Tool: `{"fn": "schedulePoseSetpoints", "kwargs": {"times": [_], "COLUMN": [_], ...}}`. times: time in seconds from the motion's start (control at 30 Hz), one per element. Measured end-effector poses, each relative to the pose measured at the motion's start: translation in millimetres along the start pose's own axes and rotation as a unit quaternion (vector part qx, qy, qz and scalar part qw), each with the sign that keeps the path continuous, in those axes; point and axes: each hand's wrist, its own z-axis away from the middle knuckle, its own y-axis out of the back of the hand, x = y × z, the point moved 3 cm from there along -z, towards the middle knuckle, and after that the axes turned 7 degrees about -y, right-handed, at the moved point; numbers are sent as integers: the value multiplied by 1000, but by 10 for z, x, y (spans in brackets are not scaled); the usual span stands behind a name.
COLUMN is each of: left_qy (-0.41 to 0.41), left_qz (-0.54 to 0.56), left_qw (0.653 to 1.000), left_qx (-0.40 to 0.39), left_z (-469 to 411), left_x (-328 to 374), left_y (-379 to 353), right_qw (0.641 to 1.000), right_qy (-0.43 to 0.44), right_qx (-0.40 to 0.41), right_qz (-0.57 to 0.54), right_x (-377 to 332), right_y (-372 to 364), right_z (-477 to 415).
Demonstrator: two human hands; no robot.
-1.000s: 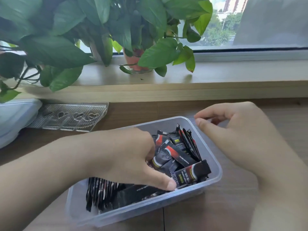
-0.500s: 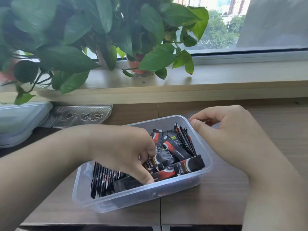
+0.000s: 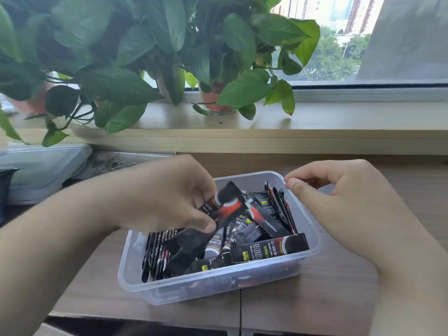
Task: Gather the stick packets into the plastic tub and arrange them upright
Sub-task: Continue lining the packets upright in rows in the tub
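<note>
Stick packets (image 3: 269,248) are all inside the plastic tub (image 3: 242,284) on the wooden desk (image 3: 339,299); I see none outside it. At the tub's left end an upright row (image 3: 155,255) is already made, but the middle and right part hold a loose heap (image 3: 252,229) lying crossed. The left hand (image 3: 169,197) grips a few blurred packets above this heap, and the right hand (image 3: 344,202) pinches the far right rim. I judge gathering finished and arranging perhaps one third done.
</note>
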Motion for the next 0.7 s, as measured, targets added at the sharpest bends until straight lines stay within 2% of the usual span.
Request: {"fn": "schedulePoseSetpoints", "kwargs": {"times": [0.1, 0.2, 0.27, 0.4, 0.5, 0.7], "left_qy": [-32, -62, -66, -55, -49, -48], "left_qz": [106, 239, 279, 375, 460, 453], "left_qw": [990, 958, 939, 874, 823, 838], "left_qx": [88, 148, 190, 304, 329, 302], "left_z": [106, 207, 251, 304, 314, 243], "left_x": [-104, -175, -212, -277, -297, -310], "left_y": [119, 123, 89, -15, -93, -193], "right_qw": [1000, 999, 997, 992, 986, 980], "right_qy": [10, 32, 48, 75, 93, 118], "right_qx": [-2, -21, -49, -100, -132, -106], "right_qz": [-29, -34, -25, 3, 47, 119], "right_x": [-108, -303, -441, -638, -703, -801], "right_y": [-20, -132, -264, -538, -679, -830], "right_z": [28, 80, 124, 175, 204, 239]}}
